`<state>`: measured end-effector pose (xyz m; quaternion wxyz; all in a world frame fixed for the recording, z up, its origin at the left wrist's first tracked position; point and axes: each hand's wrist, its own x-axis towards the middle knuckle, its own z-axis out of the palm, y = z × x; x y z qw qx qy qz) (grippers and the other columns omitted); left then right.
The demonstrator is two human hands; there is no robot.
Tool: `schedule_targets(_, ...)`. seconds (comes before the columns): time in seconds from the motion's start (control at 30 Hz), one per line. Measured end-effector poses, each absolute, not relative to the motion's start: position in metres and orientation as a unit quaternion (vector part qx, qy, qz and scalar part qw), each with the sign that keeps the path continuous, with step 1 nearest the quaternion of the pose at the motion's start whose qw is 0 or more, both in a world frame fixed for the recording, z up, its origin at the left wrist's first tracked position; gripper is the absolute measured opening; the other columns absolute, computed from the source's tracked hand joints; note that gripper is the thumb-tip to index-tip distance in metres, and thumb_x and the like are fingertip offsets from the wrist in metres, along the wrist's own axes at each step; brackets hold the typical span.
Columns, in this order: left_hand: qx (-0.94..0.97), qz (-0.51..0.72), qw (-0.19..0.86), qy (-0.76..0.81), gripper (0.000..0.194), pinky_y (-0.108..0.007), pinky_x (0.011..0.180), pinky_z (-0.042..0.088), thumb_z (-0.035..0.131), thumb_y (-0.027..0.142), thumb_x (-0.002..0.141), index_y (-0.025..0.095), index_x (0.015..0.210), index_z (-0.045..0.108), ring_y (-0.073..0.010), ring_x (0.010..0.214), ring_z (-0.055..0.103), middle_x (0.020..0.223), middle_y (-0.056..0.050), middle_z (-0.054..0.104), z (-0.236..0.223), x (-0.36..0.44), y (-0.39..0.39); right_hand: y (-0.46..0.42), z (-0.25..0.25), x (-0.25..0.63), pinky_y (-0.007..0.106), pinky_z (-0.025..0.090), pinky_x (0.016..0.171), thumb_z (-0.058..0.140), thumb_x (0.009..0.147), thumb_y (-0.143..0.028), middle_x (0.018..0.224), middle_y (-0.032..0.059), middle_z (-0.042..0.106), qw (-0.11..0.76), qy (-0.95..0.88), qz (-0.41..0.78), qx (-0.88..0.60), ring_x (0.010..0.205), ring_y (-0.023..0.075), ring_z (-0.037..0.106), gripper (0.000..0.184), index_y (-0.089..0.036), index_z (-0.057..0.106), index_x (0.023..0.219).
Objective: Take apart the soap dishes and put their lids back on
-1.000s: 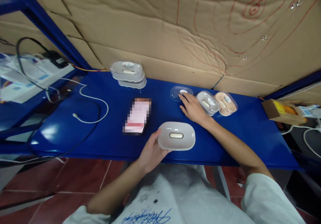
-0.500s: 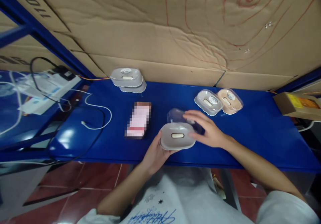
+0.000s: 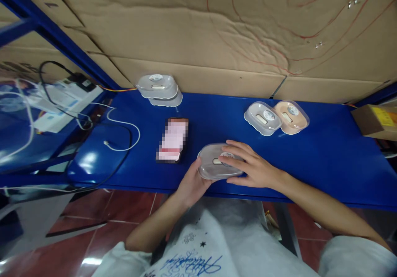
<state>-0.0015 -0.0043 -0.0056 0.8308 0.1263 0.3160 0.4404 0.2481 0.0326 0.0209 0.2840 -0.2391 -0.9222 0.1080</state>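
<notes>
A grey oval box [image 3: 208, 164], which looks like a soap dish, is in front of me with a clear lid [image 3: 214, 151] over it. Its round sticker is partly hidden by fingers. My left hand [image 3: 194, 182] grips the box from the left and below, thumb at its left edge. On the lid's right side rest the fingers of my right hand [image 3: 249, 165], thumb at the near edge. Whether the lid is fully seated I cannot tell.
On the blue table [image 3: 204, 120] lie a phone [image 3: 173, 139] with a blurred screen, stacked grey boxes [image 3: 158, 87] at back left, and a grey box [image 3: 262, 118] beside a peach one [image 3: 291, 118]. Cables [image 3: 124, 149] and a power strip [image 3: 68, 111] are left; a carton [image 3: 374, 122] stands right.
The clear lid has moved from behind the box onto its top, carried by my right hand. My left hand still holds the box. The view has shifted slightly.
</notes>
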Motion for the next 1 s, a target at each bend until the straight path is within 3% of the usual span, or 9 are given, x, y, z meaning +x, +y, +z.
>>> schedule_targets(0.17,0.131,0.452,0.832,0.295,0.049,-0.046,0.113,0.053,0.074,0.054,0.097,0.019,0.131,0.075,-0.0331,0.13,0.069,0.126,-0.011,0.08,-0.006,-0.002,-0.005,0.033,0.016,0.25,0.065,0.042,0.127,0.068,0.104,-0.048,0.163,0.0169,0.054,0.264,-0.933,0.101,-0.222,0.165,0.0367,0.033,0.077,-0.027,0.035,0.17)
schedule_targets(0.37,0.152,0.457,0.825,0.295,0.049,-0.043,0.11,0.055,0.082,0.053,0.09,0.018,0.125,0.079,-0.0335,0.127,0.072,0.121,-0.011,0.083,-0.007,-0.003,-0.006,0.034,0.011,0.254,0.067,0.038,0.13,0.07,0.102,-0.052,0.159,0.0138,0.061,0.281,-0.942,0.027,-0.181,0.165,0.0371,0.034,0.076,-0.027,0.041,0.168)
schedule_targets(0.6,0.168,0.455,0.829,0.278,0.048,-0.047,0.116,0.052,0.073,0.053,0.099,0.018,0.131,0.077,-0.0348,0.135,0.068,0.125,-0.012,0.082,-0.004,-0.002,-0.005,0.028,0.016,0.252,0.064,0.042,0.129,0.073,0.101,-0.049,0.16,0.014,0.06,0.267,-0.942,0.016,-0.202,0.163,0.0354,0.037,0.082,-0.024,0.035,0.171)
schedule_targets(0.73,0.177,0.457,0.827,0.276,0.054,-0.048,0.12,0.05,0.073,0.056,0.098,0.019,0.137,0.075,-0.0353,0.141,0.064,0.131,-0.012,0.08,-0.003,0.0,-0.007,0.024,0.018,0.252,0.065,0.041,0.13,0.067,0.104,-0.052,0.161,0.0131,0.06,0.259,-0.943,0.007,-0.208,0.162,0.0356,0.039,0.077,-0.027,0.036,0.17)
schedule_targets(1.0,0.184,0.458,0.816,0.302,0.05,-0.048,0.117,0.052,0.072,0.059,0.098,0.018,0.127,0.078,-0.0345,0.138,0.066,0.125,-0.011,0.082,-0.001,0.0,-0.008,0.025,0.019,0.251,0.064,0.042,0.129,0.066,0.105,-0.049,0.161,0.014,0.058,0.262,-0.942,0.018,-0.208,0.163,0.0354,0.038,0.076,-0.025,0.035,0.171)
